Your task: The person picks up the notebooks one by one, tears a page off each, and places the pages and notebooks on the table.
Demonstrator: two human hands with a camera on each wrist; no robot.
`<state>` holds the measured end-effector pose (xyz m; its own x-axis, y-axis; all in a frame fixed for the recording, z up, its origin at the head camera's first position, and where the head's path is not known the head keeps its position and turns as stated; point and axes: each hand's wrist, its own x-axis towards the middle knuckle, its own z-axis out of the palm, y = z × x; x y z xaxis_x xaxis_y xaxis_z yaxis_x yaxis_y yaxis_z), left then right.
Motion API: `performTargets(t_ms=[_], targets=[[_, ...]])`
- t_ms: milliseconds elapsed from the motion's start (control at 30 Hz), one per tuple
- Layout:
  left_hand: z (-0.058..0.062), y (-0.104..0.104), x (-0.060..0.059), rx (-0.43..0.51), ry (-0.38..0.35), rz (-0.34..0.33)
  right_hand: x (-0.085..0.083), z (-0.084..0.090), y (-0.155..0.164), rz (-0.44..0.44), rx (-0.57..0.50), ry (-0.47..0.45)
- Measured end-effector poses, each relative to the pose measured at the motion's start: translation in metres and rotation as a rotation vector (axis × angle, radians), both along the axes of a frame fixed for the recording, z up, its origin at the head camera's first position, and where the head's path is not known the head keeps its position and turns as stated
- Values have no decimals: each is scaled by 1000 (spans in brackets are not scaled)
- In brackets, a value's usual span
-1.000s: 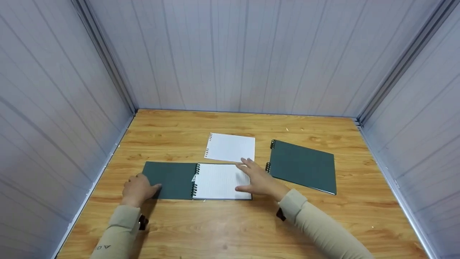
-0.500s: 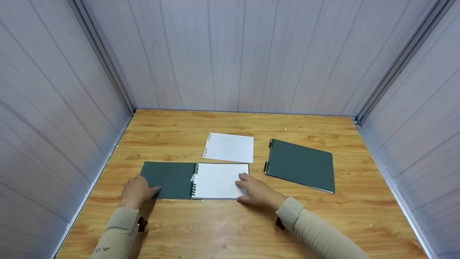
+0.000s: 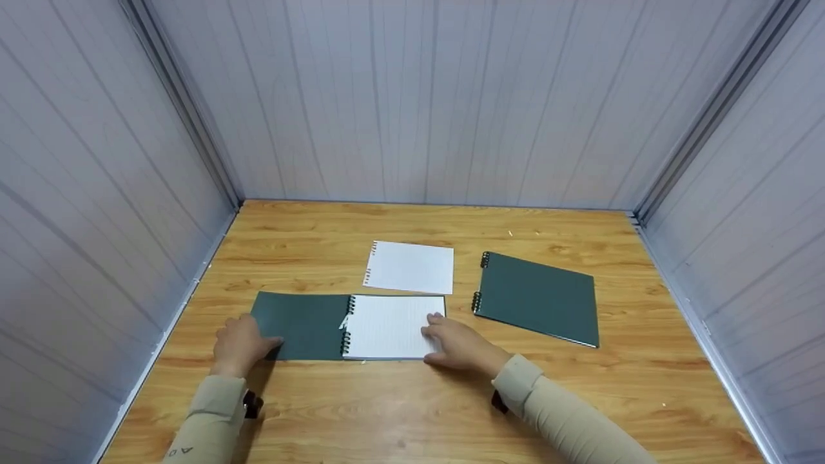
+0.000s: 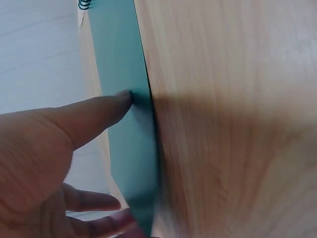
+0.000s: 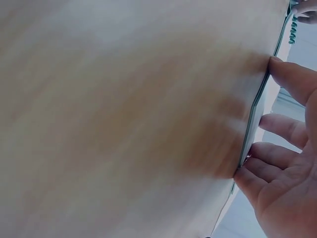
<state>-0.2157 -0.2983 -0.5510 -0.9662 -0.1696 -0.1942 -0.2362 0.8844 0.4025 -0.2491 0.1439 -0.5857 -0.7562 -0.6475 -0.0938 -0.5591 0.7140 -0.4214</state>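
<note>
An open spiral notebook lies at the near middle of the wooden table, its green cover (image 3: 303,325) folded out to the left and a white lined page (image 3: 387,325) on the right. My left hand (image 3: 240,341) rests at the cover's left edge; in the left wrist view its thumb (image 4: 94,116) presses flat on the green cover (image 4: 124,148). My right hand (image 3: 454,341) lies on the page's right edge. In the right wrist view its fingertips (image 5: 280,126) touch the edge of the page stack (image 5: 252,124).
A loose white sheet (image 3: 410,267) lies just behind the open notebook. A closed green spiral notebook (image 3: 535,298) sits to the right, slightly turned. Grey panelled walls (image 3: 412,96) enclose the table (image 3: 412,399) on three sides.
My right hand has drawn back from near the loose sheet to the near right edge of the lined page. The left hand has stayed at the cover's edge.
</note>
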Motion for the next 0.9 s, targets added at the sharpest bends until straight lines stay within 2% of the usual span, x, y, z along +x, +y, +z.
performTargets(t_ms=[100,200,367,500,633,733,800,900], targets=[[0,-7,1,89,27,53,1,-1,0,-5,2,-2],[3,-15,1,234,37,119,1,-1,1,-9,3,-3],[9,-25,1,538,38,226,2,0,1,-6,-1,-12],[15,-28,3,813,32,265,2,0,1,-3,-4,-13],[24,-23,7,1090,91,246,2,0,1,-2,-8,-6],[29,-13,11,1264,173,181,2,0,1,-1,-8,0],[31,-4,13,1341,222,120,2,0,2,5,-12,12],[30,11,16,1393,260,24,2,-1,1,10,-23,24]])
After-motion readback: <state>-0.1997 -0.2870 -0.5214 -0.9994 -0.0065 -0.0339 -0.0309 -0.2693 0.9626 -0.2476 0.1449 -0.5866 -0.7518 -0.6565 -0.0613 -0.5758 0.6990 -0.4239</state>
